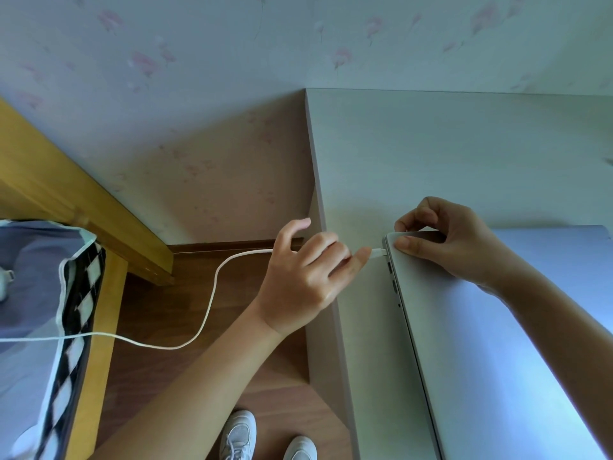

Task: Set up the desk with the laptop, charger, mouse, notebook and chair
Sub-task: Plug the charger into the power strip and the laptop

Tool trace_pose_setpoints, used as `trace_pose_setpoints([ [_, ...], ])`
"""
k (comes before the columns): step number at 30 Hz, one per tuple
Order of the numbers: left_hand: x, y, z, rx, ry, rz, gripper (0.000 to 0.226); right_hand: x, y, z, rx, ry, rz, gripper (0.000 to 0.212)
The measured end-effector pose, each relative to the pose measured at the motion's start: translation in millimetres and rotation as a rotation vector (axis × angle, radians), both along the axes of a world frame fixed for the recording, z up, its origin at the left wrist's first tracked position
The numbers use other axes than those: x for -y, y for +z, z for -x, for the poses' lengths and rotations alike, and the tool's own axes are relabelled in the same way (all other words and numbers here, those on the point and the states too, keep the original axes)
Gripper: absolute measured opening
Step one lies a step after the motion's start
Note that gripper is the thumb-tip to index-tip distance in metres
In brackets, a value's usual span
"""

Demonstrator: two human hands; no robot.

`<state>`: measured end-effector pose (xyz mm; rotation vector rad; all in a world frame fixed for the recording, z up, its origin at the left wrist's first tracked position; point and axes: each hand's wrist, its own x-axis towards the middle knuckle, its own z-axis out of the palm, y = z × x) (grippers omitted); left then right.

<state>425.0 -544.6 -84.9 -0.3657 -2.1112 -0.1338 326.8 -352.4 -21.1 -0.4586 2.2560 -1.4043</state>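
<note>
— Laptop [491, 327] first. Where is it?

— It lies shut and flat on the white tabletop [431, 154], near the left edge. Its far left corner is right under your right hand [454, 240].

— What is your right hand doing?

— Your fingers curl over that corner and press down on the lid. The grip is narrow and rests on the laptop.

— And your left hand [308, 277]?

— It pinches the white plug [378, 253] between thumb and finger. The plug tip touches the left side of the laptop, near the far corner. You cannot tell from here if it is all the way in.

— Where does the cord [212, 300] go?

— It runs from your left hand back to the left, drops in a loop over the brown floor [159, 310], then goes across the bag [39, 310] and out of view. The charger block is not seen.

— What is that bag?

— It is open, with a black and white check edge. It sits on a yellow wood thing [96, 343] to your left. You cannot tell what is in it.

— Anything else on the tabletop?

— Only a small dark bit at the far right edge, too tiny to name.

— And down low?

— Your two white shoes [238, 436] stand on the floor, just beside the tabletop edge. A wall [298, 44] with pink flowers is at the back.
</note>
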Motion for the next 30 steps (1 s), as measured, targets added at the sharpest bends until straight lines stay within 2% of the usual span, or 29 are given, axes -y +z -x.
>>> trace_pose_setpoints([
  [17, -1, -3, 13, -0.015, -0.033, 0.064, 0.025, 0, -12, 6, -0.045, -0.003, -0.082, 0.048],
  [24, -5, -15, 17, 0.026, -0.075, 0.020, 0.026, 4, -23, 9, -0.082, -0.005, -0.119, 0.039],
  [30, 1, -14, 19, 0.113, -0.086, 0.057, 0.031, 2, -26, 6, -0.192, -0.055, -0.143, 0.040],
])
